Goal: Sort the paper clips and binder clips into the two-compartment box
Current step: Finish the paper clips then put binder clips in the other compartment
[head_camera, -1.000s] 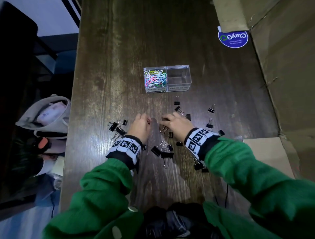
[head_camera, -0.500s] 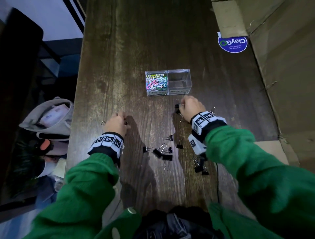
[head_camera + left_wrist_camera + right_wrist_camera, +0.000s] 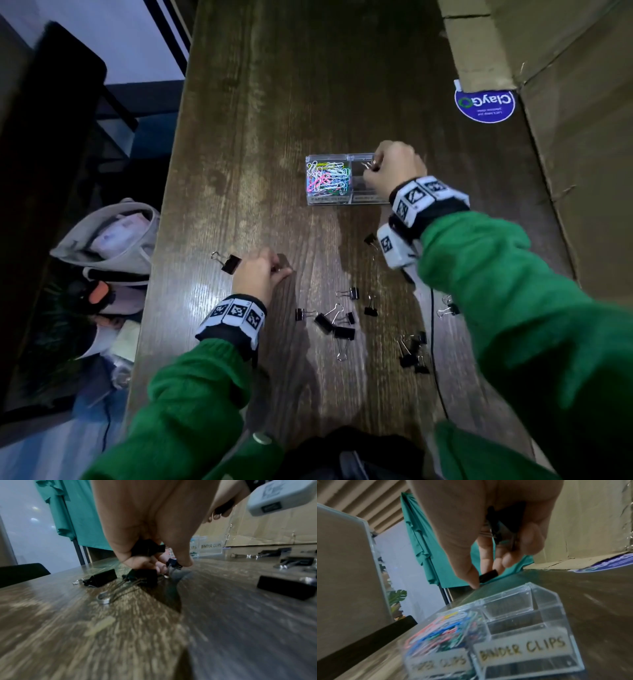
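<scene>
Wooden table (image 3: pixel 308 85), box (image 3: pixel 556 615) labelled "BINDER CLIPS"

One two-compartment box (image 3: pixel 346 200); roughly fifteen binder clips (image 3: pixel 343 333); paper clips (image 3: pixel 328 176) uncountable.

Dark wooden table (image 3: pixel 308 85), cardboard wall (image 3: pixel 582 171)

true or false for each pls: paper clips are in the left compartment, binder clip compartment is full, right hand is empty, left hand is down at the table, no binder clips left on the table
1. Paper clips fill the box's left compartment. True.
2. The compartment labelled binder clips is full. False: it looks empty.
3. The right hand is empty. False: it holds binder clips above the box.
4. The left hand is low at the table, gripping binder clips. True.
5. No binder clips remain on the table. False: many loose clips still lie there.
</scene>
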{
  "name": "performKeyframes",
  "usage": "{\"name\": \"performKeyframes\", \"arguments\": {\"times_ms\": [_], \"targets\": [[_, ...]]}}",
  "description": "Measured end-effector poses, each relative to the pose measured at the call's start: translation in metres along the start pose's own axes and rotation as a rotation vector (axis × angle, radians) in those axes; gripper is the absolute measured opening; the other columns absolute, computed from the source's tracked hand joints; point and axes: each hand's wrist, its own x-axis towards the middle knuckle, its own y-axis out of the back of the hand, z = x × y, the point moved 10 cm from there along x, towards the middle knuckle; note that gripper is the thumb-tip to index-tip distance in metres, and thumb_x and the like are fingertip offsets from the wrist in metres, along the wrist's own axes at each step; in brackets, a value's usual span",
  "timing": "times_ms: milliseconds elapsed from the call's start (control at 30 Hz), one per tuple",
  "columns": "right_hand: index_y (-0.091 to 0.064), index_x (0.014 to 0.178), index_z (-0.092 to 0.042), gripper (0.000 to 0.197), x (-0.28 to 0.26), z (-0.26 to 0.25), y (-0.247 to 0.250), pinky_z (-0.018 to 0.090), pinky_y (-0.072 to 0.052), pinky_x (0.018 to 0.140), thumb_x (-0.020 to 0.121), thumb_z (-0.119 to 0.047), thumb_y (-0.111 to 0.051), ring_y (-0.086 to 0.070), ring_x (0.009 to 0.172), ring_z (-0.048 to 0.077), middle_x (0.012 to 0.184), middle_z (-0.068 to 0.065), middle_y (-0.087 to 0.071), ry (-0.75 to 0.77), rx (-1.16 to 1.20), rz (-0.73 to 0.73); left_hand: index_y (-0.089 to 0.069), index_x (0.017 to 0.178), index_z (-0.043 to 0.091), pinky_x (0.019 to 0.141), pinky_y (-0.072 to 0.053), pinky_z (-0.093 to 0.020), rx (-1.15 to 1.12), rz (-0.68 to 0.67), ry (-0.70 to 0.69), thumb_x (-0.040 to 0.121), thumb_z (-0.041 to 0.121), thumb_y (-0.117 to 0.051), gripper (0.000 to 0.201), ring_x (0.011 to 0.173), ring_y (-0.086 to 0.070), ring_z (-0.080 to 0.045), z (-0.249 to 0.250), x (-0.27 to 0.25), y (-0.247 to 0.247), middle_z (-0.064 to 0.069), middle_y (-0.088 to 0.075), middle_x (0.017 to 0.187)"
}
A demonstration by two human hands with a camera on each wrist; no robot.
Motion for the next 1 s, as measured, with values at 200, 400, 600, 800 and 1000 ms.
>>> {"name": "performKeyframes", "arguments": {"times_ms": [200,400,600,800,1000], "targets": [[-0.067,0.099,-0.008,0.023,0.023,-0.001,-0.026,0.033,-0.049,0.083,0.077,-0.016,-0.07,-0.061,0.104,0.032,0.107,0.016,-0.068,0.05,-0.109,-0.186,-0.053,0.107,0.005,0.068,-0.042,-0.03,-0.12,0.06,0.052,0.094,0.017,-0.048,0.019,0.08,-0.059,-0.025,-0.004,0.002,0.019,-0.015,-0.066,0.099],[-0.06,0.11,-0.005,0.028,0.0,-0.021,-0.021,0.043,-0.042,0.094,0.084,-0.015,-0.06,-0.045,0.115,0.034,0.117,0.018,-0.057,0.233,-0.19,-0.02,-0.055,0.105,0.008,0.065,-0.04,-0.031,-0.132,0.195,0.208,0.09,0.023,-0.054,0.021,0.079,-0.058,-0.029,-0.051,0.003,0.059,-0.015,-0.064,0.094],[-0.063,0.11,-0.01,0.028,-0.107,-0.095,-0.119,0.038,-0.047,0.095,0.089,-0.006,-0.045,-0.056,0.113,0.029,0.119,0.012,-0.061,0.54,-0.091,-0.454,-0.057,0.117,0.014,0.085,-0.047,-0.037,-0.061,-0.05,0.11,0.082,0.018,-0.068,0.038,0.105,-0.059,-0.031,-0.078,0.004,0.044,-0.013,-0.062,0.117],[-0.037,0.141,-0.017,0.05,-0.159,-0.145,-0.177,0.041,-0.048,0.096,0.094,-0.004,-0.046,-0.041,0.125,0.024,0.143,0.002,-0.043,0.733,-0.137,-0.607,-0.06,0.11,0.007,0.089,-0.047,-0.036,-0.04,0.031,0.135,0.08,0.017,-0.07,0.033,0.102,-0.06,-0.032,-0.096,-0.009,0.051,-0.015,-0.06,0.114],[-0.043,0.137,-0.016,0.044,-0.175,-0.137,-0.192,0.035,-0.049,0.091,0.094,-0.013,-0.051,-0.044,0.122,0.021,0.142,0.001,-0.044,0.946,-0.388,-0.598,-0.059,0.104,0.006,0.08,-0.042,-0.031,0.019,0.087,0.164,0.077,0.036,-0.071,0.043,0.098,-0.056,-0.028,-0.098,-0.022,0.049,-0.013,-0.053,0.112]]}}
